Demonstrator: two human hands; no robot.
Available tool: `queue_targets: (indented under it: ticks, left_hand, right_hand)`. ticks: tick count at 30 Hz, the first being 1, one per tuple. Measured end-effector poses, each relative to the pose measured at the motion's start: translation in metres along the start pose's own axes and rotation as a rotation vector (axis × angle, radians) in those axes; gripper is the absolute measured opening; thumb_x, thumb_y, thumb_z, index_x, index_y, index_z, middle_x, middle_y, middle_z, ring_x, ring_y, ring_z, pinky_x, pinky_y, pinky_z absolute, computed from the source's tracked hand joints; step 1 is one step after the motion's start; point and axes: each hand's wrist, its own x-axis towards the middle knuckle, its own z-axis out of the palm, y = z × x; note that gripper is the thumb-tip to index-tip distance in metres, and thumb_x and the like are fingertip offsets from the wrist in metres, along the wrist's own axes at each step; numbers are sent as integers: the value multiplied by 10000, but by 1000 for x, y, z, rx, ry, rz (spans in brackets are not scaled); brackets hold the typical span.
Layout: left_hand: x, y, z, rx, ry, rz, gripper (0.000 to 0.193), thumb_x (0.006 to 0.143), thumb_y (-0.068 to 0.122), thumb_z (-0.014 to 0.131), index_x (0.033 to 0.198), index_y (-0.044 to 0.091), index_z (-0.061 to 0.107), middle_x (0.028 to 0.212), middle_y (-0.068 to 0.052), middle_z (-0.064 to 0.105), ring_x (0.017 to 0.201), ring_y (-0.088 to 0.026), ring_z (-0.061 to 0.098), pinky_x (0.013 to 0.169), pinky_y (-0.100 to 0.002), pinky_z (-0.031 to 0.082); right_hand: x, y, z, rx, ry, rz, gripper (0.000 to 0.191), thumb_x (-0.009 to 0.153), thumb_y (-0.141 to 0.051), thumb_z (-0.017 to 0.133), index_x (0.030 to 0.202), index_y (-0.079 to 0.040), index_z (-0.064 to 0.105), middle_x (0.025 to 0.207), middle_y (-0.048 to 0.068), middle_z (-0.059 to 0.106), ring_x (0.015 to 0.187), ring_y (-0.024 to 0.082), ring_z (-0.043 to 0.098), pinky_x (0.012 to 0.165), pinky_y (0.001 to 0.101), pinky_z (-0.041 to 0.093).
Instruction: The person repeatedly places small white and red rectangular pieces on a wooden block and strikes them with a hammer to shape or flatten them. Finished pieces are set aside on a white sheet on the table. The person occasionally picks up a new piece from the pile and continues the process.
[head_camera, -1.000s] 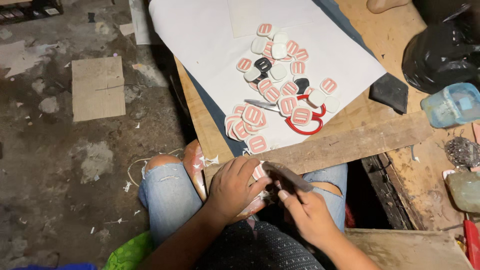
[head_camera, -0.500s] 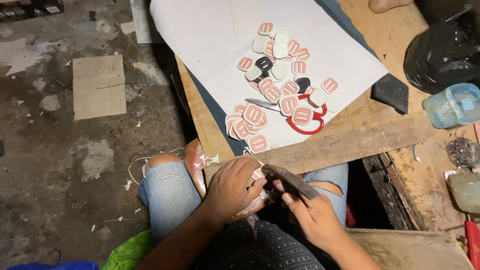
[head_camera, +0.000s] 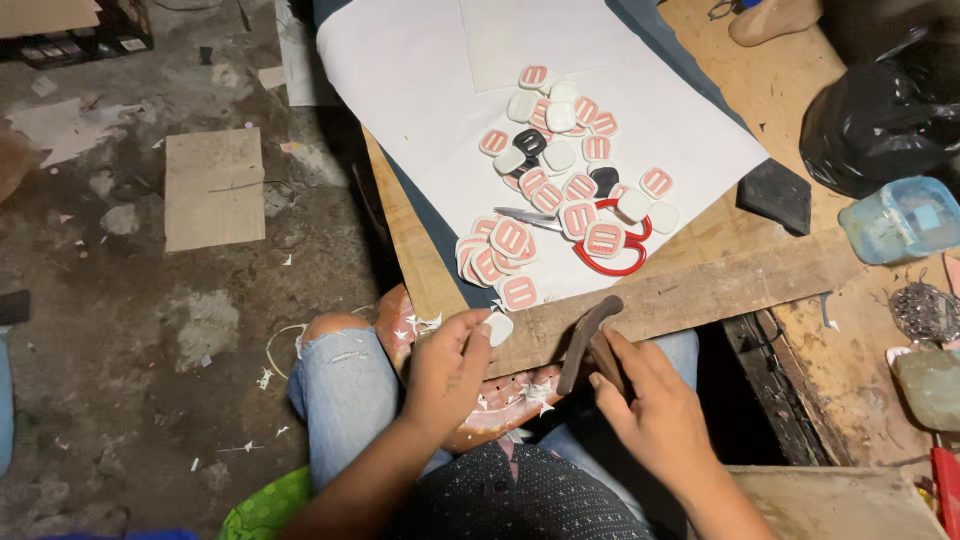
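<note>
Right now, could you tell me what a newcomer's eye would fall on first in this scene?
Most striking is the heap of small red-and-white plastic buckles on a white paper sheet across the wooden workbench, with red-handled scissors lying among them. Just below, over the person's lap, the left hand pinches one white piece while the right hand grips a dark flat tool.

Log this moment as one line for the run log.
left hand: holds small white piece | right hand: grips dark blade tool | white sheet: pile of pieces, red-handled scissors
</note>
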Motion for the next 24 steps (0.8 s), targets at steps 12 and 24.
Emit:
queue_targets:
  ticks: [12,24]
  left_hand:
    - [-1,-9,-12,-334,20,-248,366,965,76,553,1300,-61,607,1012,-101,732,783,-129,660,689,-258,538]
    - [-12,-11,4,-324,-281,-184,236,1006,36,545,1214,-45,623,1029,-79,716,877,-106,661,805,-248,551]
  right_hand:
    - [22,-4,11,-264,-57,-17,551,765,-284,793,1265,-88,672,1005,154,605,953,375,593,795,456,502]
    - [29,-33,10,300,-93,-156,262,879,-174,745,1103,-43,710,976,91,709,870,225,707,764,278,534]
